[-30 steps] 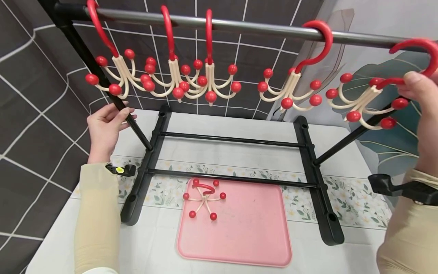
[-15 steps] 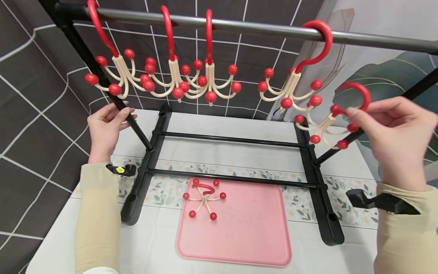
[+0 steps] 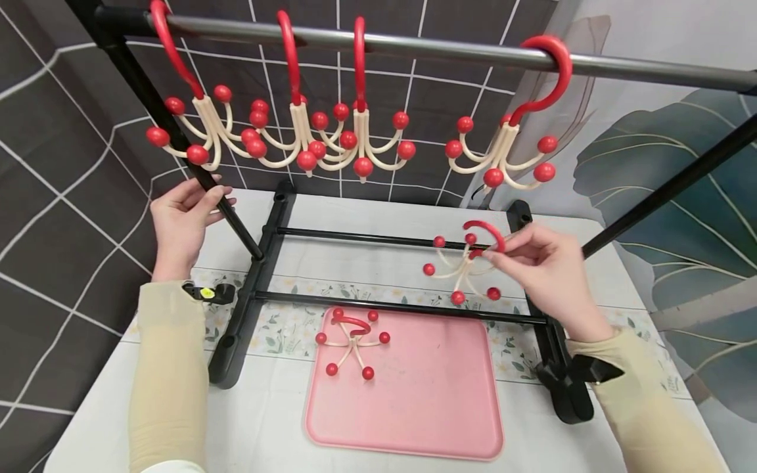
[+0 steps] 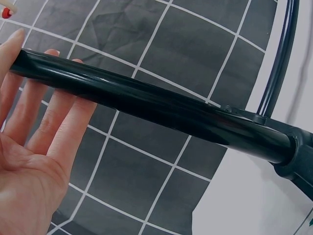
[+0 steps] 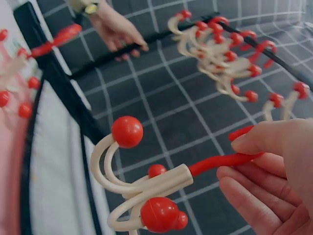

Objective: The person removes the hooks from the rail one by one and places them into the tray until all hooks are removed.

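My right hand [image 3: 495, 253] pinches the red hook of a cream multi-prong hanger with red ball tips [image 3: 464, 269] and holds it in the air over the rack's lower crossbars, above the far right corner of the pink mat [image 3: 426, 407]. The right wrist view shows the same hanger [image 5: 156, 183] pinched between thumb and fingers [image 5: 254, 142]. My left hand [image 3: 214, 197] rests with straight fingers [image 4: 34, 98] against the black slanted post [image 4: 146, 105] on the rack's left side. A second hanger [image 3: 353, 341] lies on the mat's far left corner.
Several more hangers [image 3: 307, 138] hang from the grey top rail [image 3: 414, 47], one [image 3: 508, 141] apart to the right. The black rack base [image 3: 550, 328] stands on a white table, around the mat. A dark tiled wall is behind and left.
My right hand lifted the hanger off the rail's right end and carried it down and left to above the lower crossbars. The left hand has stayed on the post.
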Demonstrator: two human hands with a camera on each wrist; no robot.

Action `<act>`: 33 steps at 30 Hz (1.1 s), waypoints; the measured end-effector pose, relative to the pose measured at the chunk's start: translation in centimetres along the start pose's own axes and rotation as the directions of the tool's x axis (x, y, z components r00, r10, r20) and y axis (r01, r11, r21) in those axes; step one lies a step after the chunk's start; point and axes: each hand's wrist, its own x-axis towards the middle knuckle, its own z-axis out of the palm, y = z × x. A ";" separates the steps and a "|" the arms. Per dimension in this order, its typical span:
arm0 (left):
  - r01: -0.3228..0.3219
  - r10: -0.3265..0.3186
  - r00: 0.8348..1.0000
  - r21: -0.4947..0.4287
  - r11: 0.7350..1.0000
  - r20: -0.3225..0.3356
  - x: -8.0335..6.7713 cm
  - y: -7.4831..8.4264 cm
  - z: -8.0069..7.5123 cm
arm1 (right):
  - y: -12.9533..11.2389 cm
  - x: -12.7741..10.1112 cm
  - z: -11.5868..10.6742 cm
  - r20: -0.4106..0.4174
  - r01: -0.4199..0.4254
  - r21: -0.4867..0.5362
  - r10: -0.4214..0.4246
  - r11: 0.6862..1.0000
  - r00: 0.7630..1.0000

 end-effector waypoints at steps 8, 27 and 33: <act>-0.001 0.001 1.000 0.004 1.000 0.006 0.0 0.0 0.0 | 0.8 -2.1 3.3 0.164 -0.015 0.147 -0.009 0.989 0.986; -0.003 0.003 1.000 -0.011 1.000 0.007 -0.1 0.1 -0.1 | 1.6 -6.0 6.9 0.350 -0.124 0.311 0.008 0.942 0.937; -0.001 0.001 1.000 0.001 1.000 0.004 -0.1 0.0 -0.1 | 2.8 -6.9 7.8 0.374 -0.175 0.314 0.048 0.933 0.926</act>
